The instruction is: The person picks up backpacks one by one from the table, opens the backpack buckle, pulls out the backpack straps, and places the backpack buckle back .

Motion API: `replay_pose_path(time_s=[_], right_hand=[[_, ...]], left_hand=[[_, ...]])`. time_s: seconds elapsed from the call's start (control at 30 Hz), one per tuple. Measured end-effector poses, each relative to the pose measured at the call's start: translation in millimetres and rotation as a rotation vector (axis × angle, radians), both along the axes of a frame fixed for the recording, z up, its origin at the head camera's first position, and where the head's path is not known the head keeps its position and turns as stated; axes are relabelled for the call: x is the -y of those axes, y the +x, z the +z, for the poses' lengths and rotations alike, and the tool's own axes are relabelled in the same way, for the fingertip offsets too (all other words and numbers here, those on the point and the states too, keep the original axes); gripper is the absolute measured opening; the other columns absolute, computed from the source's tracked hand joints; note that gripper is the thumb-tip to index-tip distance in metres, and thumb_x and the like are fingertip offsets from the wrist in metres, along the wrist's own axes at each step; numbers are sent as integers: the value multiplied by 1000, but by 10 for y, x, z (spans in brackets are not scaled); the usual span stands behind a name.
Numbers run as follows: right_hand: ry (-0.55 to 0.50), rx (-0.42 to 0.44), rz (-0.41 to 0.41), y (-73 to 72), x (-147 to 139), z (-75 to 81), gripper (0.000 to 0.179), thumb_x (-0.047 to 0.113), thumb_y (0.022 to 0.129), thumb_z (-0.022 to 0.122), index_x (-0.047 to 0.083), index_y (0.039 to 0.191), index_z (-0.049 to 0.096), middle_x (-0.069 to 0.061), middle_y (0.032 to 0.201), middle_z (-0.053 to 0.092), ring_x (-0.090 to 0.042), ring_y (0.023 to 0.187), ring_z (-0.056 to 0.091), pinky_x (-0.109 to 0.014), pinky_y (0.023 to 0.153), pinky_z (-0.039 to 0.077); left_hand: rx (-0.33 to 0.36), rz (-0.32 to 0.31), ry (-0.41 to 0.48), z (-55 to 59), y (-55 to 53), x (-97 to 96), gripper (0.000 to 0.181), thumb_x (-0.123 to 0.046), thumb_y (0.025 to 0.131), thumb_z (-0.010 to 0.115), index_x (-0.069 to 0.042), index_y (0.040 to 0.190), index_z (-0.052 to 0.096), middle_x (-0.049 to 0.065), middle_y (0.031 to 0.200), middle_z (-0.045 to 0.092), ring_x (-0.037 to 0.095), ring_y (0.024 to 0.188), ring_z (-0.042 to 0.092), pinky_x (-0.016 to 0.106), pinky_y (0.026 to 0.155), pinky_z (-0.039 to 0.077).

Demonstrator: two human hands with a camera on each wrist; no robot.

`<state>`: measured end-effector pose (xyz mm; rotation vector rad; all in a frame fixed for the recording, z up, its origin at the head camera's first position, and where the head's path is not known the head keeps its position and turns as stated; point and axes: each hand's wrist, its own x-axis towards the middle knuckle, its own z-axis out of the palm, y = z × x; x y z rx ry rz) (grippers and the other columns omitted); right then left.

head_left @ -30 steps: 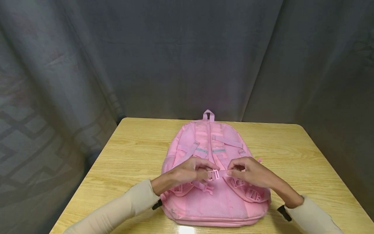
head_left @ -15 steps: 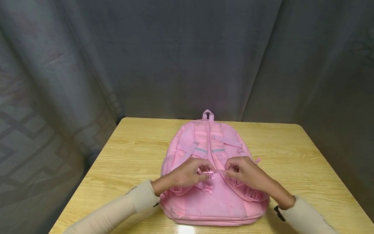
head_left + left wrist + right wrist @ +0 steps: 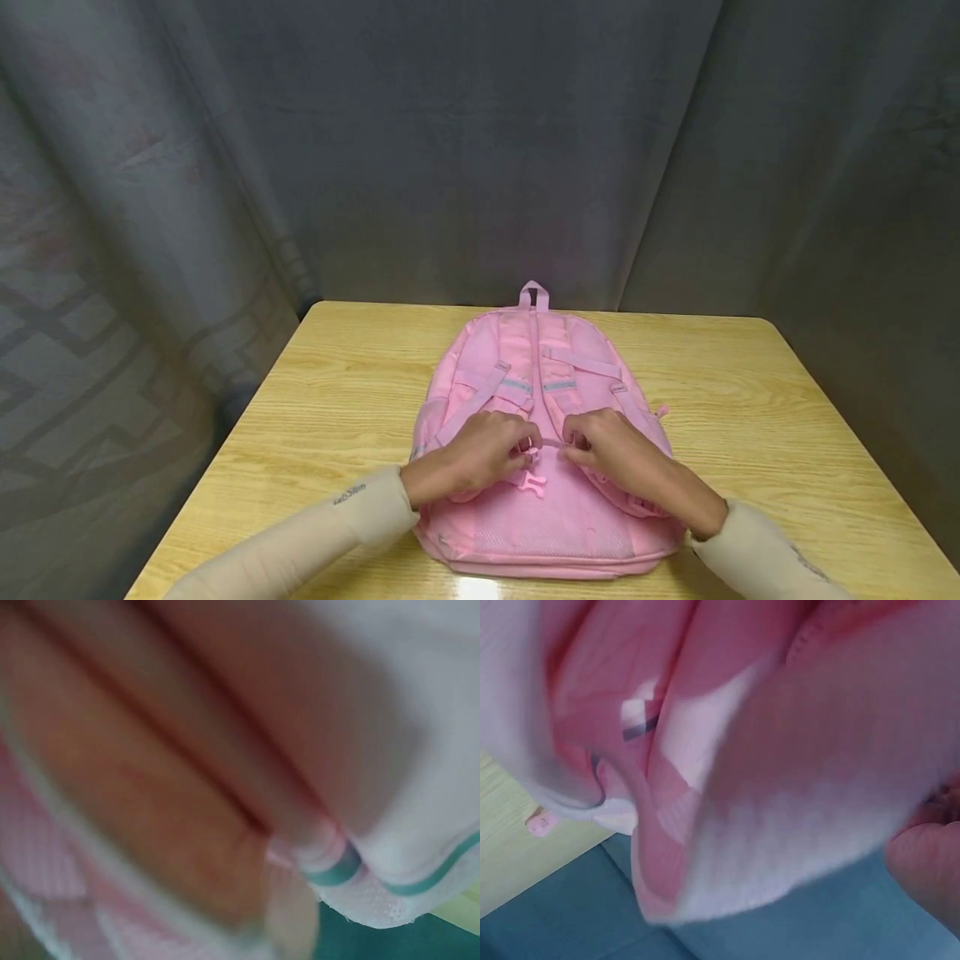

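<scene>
A pink backpack lies on the wooden table, its shoulder-strap side up and its top loop pointing away from me. My left hand pinches a small pink buckle piece, mostly covered by the fingers. From it a short pink webbing strap runs to my right hand, whose thumb and fingers pinch it. Just below the left fingers, a pronged pink buckle half rests on the bag's back panel. Both wrist views are blurred and filled mostly by close pink fabric and skin.
Around the bag stretches the wooden table. Grey curtains hang behind it and at both sides. Other straps cross the backpack's upper part, and a carry loop stands at its top.
My right hand has moved left toward the left hand, so the strap between them shows shorter. The buckle piece has turned and is more hidden by the left fingers. The backpack stays put.
</scene>
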<state>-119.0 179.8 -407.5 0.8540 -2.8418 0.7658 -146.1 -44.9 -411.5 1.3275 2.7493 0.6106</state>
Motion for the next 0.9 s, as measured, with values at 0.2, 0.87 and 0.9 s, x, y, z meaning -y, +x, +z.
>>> replay_pose_path(time_s=[0.2, 0.87, 0.9], right_hand=[[20, 20, -26, 33, 68, -44, 34, 16, 80, 80, 24, 66, 51, 17, 60, 40, 2, 57, 39, -15, 49, 39], [28, 126, 52, 64, 79, -64, 20, 2, 79, 74, 17, 78, 62, 17, 67, 50, 1, 64, 46, -17, 56, 44], [25, 134, 48, 63, 78, -49, 19, 1, 78, 74, 17, 79, 63, 16, 67, 51, 1, 64, 47, -17, 56, 44]], left_hand=[[-140, 7, -50, -83, 30, -38, 6, -18, 86, 76, -21, 91, 73, -11, 75, 67, 2, 63, 53, 17, 54, 43], [-272, -6, -143, -86, 80, -85, 10, -24, 85, 77, -22, 82, 68, -10, 73, 64, 5, 61, 54, 23, 51, 46], [-263, -4, -145, -74, 80, -87, 12, -23, 85, 77, -22, 80, 66, -10, 71, 63, 5, 60, 52, 23, 51, 45]])
